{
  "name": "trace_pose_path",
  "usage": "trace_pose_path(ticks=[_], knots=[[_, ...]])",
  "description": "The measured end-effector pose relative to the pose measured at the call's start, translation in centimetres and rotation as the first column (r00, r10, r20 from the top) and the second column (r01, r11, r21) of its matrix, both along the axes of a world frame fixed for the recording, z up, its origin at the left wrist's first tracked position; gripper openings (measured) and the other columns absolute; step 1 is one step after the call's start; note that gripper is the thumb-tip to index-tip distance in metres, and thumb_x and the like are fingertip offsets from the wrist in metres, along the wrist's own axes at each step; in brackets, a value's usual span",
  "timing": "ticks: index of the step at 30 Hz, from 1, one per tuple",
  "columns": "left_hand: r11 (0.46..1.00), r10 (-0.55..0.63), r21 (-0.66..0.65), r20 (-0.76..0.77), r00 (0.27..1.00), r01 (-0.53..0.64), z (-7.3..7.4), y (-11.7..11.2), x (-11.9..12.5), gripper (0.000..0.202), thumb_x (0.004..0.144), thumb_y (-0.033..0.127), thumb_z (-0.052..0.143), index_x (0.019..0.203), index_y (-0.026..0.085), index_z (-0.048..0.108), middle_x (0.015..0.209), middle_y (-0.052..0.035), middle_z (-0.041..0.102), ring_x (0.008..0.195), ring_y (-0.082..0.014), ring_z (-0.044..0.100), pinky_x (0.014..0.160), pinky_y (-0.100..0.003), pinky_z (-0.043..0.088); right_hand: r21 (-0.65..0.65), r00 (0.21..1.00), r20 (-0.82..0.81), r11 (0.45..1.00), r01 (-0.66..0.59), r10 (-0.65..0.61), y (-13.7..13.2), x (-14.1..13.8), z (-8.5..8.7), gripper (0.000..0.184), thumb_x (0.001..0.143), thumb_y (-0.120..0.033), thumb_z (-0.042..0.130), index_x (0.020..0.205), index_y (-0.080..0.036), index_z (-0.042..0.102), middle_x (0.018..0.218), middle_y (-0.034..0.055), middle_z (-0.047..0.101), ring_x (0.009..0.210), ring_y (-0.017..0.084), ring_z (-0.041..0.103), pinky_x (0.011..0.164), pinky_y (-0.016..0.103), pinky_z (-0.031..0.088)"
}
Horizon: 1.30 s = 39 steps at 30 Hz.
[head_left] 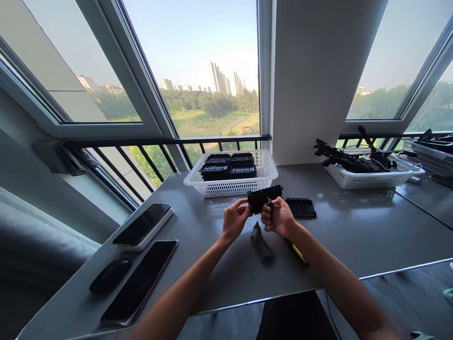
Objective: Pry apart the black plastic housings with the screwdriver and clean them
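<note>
Both my hands hold a black ribbed plastic part (264, 196) a little above the grey table (354, 236). My left hand (234, 219) pinches its left end with closed fingers. My right hand (279, 217) grips its right side, fingers wrapped round a small dark piece against it. A second flat black part (300, 208) lies on the table just right of my hands. A dark cloth-like object (261, 243) lies below my hands. Behind them stands a white basket (264, 163) with several stacked black parts (228, 166).
Two phones (141, 278) (141, 223), one on a white stand, and a dark oval object (109, 275) lie at the left. A yellow item (299, 253) peeks out under my right forearm. White baskets with black gear (368, 177) (430, 158) stand at the right. Window railing runs behind.
</note>
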<state>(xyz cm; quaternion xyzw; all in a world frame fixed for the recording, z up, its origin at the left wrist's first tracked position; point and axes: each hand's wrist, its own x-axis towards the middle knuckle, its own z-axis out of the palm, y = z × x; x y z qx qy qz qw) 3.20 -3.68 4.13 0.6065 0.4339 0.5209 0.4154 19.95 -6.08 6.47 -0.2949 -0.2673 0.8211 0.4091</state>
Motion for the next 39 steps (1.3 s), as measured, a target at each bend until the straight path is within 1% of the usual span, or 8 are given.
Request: trace_pose_path(ticks=[9,14,19,27,31,33,35,39], knots=[[1.000,-0.009,0.004,0.037,0.999,0.009,-0.1,0.3,-0.4,0.044,0.069,0.052,0.072,0.096,0.016,0.067,0.075,-0.0063,0.075,0.072,-0.0255,0.073,0.067,-0.036,0.060,-0.012,0.986,-0.102,0.992,0.129,-0.129,0.7,2.4,0.3,0.021,0.072,-0.043,0.037,0.066,-0.023,0.030,0.057,-0.0045,0.029,0.049,0.012,0.028,0.043,0.021,0.018],[1.000,-0.001,0.013,0.026,1.000,0.000,-0.2,0.3,-0.3,0.043,0.070,0.051,0.072,0.095,0.017,0.067,0.076,-0.0064,0.075,0.072,-0.0256,0.073,0.067,-0.036,0.060,-0.007,0.983,-0.116,0.990,0.143,-0.143,1.0,3.0,0.1,0.022,0.072,-0.043,0.038,0.066,-0.023,0.030,0.057,-0.0040,0.030,0.049,0.012,0.029,0.043,0.021,0.018],[0.999,0.015,0.029,-0.019,1.000,-0.014,-0.2,0.2,-0.1,0.039,0.073,0.049,0.070,0.095,0.018,0.066,0.076,-0.0062,0.076,0.070,-0.0248,0.073,0.065,-0.034,0.059,-0.008,0.994,-0.090,0.998,0.066,-0.066,0.8,1.9,-0.2,0.022,0.072,-0.043,0.036,0.066,-0.023,0.031,0.056,-0.0038,0.030,0.048,0.012,0.028,0.043,0.020,0.017],[0.998,0.017,0.066,-0.101,0.995,-0.011,-0.5,-0.4,0.3,0.033,0.075,0.046,0.068,0.095,0.020,0.068,0.075,-0.0045,0.076,0.068,-0.0236,0.072,0.063,-0.030,0.056,0.019,0.989,-0.010,0.988,-0.151,0.151,-0.1,-0.6,-0.6,0.024,0.078,-0.043,0.031,0.066,-0.022,0.035,0.057,-0.0034,0.032,0.047,0.011,0.028,0.040,0.020,0.016],[1.000,-0.012,0.015,-0.062,0.998,0.013,-0.6,-0.3,0.3,0.034,0.073,0.046,0.069,0.093,0.019,0.067,0.072,-0.0045,0.075,0.068,-0.0233,0.072,0.061,-0.029,0.055,0.095,0.972,0.032,0.967,-0.236,0.234,-0.8,-1.1,-0.3,0.036,0.083,-0.054,0.035,0.072,-0.021,0.041,0.062,-0.0031,0.037,0.050,0.010,0.033,0.041,0.018,0.018],[0.998,-0.025,-0.060,0.041,0.999,0.028,-0.7,0.0,0.3,0.039,0.070,0.047,0.072,0.093,0.017,0.065,0.068,-0.0043,0.073,0.065,-0.0225,0.071,0.061,-0.029,0.055,0.226,0.974,0.164,0.955,-0.191,0.156,-1.0,-1.3,-0.2,0.043,0.081,-0.064,0.039,0.075,-0.021,0.042,0.065,-0.0032,0.039,0.052,0.010,0.035,0.042,0.018,0.021],[0.989,-0.016,-0.143,0.173,0.985,0.041,-0.7,0.3,0.1,0.044,0.065,0.044,0.075,0.095,0.015,0.062,0.067,-0.0038,0.073,0.062,-0.0211,0.070,0.064,-0.032,0.057,0.380,0.950,0.307,0.923,-0.067,-0.057,-1.0,-1.5,-0.4,0.044,0.077,-0.065,0.049,0.076,-0.022,0.041,0.065,-0.0042,0.039,0.052,0.010,0.034,0.043,0.019,0.022],[0.968,0.047,-0.245,0.365,0.930,0.047,-0.7,0.9,-0.1,0.045,0.063,0.033,0.076,0.098,0.015,0.054,0.066,-0.0003,0.069,0.059,-0.0171,0.068,0.069,-0.036,0.058,0.551,0.819,0.368,0.812,0.190,-0.441,-0.2,-1.7,-1.4,0.038,0.068,-0.045,0.069,0.074,-0.023,0.038,0.064,-0.0071,0.035,0.053,0.009,0.029,0.047,0.020,0.024]])
